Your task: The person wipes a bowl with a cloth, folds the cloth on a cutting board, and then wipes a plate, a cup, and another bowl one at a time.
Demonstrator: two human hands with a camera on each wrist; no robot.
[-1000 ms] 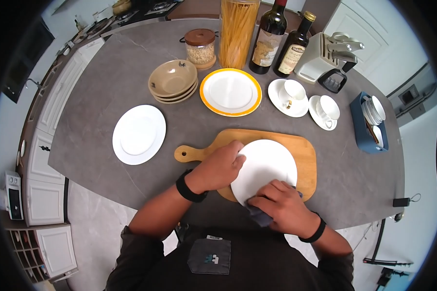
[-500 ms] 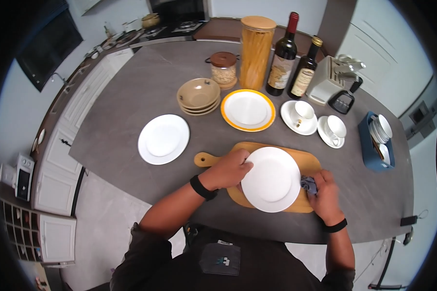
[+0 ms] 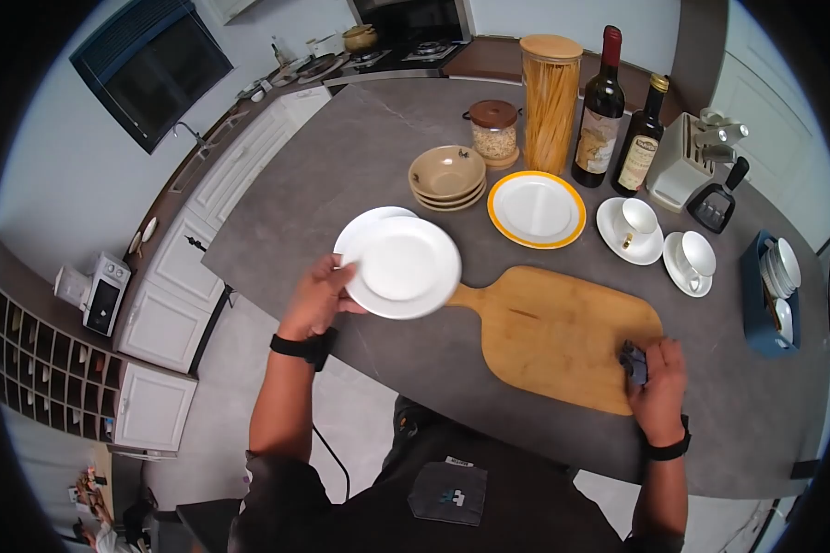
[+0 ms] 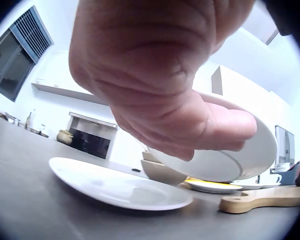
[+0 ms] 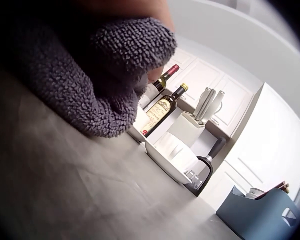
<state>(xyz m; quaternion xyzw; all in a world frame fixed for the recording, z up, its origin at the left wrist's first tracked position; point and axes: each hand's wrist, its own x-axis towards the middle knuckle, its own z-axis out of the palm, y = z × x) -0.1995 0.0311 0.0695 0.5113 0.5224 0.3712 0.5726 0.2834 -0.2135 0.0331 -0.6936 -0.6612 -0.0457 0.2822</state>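
My left hand (image 3: 319,297) grips the left rim of a white plate (image 3: 406,269), thumb on top and fingers beneath. In the left wrist view the held plate (image 4: 250,155) is raised above the counter, its underside showing. Below it lies a second white plate (image 4: 125,189), which the held one partly covers in the head view. My right hand (image 3: 659,392) holds a bunched grey cloth (image 3: 633,362) over the right end of a wooden cutting board (image 3: 563,332). Close up in the right wrist view, the terry cloth (image 5: 135,47) hides most of the fingers.
Behind the board stand stacked beige bowls (image 3: 446,175), a yellow-rimmed plate (image 3: 537,210) and two white cups (image 3: 636,221) on saucers. Farther back are a pasta jar (image 3: 550,111), an oats jar (image 3: 494,138), two bottles (image 3: 598,129) and a knife block (image 3: 678,161). A blue basket (image 3: 767,304) of dishes sits right.
The left hand has lifted the plate off the board and carried it left over the other white plate. The right hand, with the cloth, has moved off the plate to the board's right end.
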